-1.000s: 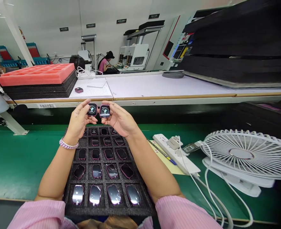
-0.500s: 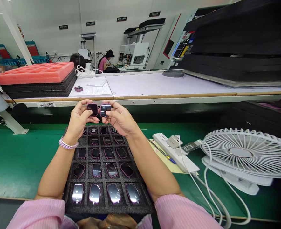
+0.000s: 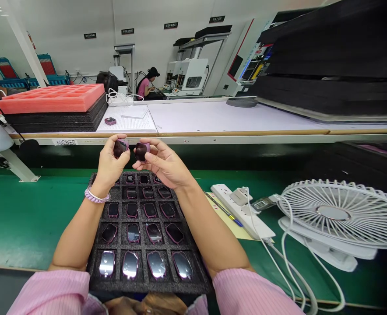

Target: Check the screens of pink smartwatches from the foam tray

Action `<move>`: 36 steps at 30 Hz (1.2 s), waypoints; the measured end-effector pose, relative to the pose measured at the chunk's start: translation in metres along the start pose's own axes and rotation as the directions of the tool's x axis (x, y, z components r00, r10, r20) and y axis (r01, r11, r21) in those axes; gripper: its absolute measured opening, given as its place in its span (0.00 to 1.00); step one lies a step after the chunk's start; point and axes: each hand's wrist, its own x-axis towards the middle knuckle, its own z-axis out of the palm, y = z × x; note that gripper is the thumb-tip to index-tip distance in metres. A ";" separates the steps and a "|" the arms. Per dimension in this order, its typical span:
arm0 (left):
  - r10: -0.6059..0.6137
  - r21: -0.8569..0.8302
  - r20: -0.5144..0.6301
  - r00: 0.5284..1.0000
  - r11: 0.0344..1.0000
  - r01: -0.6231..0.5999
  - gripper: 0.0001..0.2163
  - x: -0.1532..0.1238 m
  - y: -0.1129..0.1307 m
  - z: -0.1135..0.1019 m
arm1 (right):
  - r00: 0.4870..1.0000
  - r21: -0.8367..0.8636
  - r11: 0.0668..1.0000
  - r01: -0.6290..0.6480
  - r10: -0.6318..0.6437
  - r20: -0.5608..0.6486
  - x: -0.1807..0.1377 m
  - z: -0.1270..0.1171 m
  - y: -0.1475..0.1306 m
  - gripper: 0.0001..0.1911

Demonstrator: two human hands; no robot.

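Observation:
My left hand (image 3: 110, 162) pinches one smartwatch body (image 3: 120, 148), dark-screened with a purple frame. A second smartwatch body (image 3: 141, 152) of the same look is gripped between the thumb and fingers of my right hand (image 3: 165, 164). Both are held up side by side, a small gap between them, over the far end of a black foam tray (image 3: 121, 286). Rows of similar watch bodies (image 3: 156, 264) lie in the tray's compartments, screens up. My wrists and forearms hide part of the tray's far corners.
Right of the tray lie a power strip (image 3: 228, 199), a pen (image 3: 228, 211) and a white fan (image 3: 333, 213) with loose cables. A raised shelf (image 3: 193, 118) carries pink foam (image 3: 52, 98), another watch body (image 3: 110, 121) and stacked black trays (image 3: 325, 65). A person (image 3: 146, 85) sits beyond.
Both watch bodies have turned, so the right one's bright screen reflection is gone and its screen looks dark. The gap between them has widened slightly as my left hand shifted left.

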 end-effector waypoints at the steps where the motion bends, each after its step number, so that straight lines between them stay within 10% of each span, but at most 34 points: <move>1: 0.010 0.016 -0.002 1.000 1.000 -0.010 0.21 0.000 -0.001 0.000 | 1.000 0.004 1.000 0.002 -0.002 -0.004 0.000 0.000 0.000 0.28; 36: 0.178 0.075 -0.007 0.984 0.981 -0.177 0.20 -0.006 0.003 0.003 | 0.999 0.103 0.995 -0.017 0.013 0.042 0.000 0.001 -0.001 0.31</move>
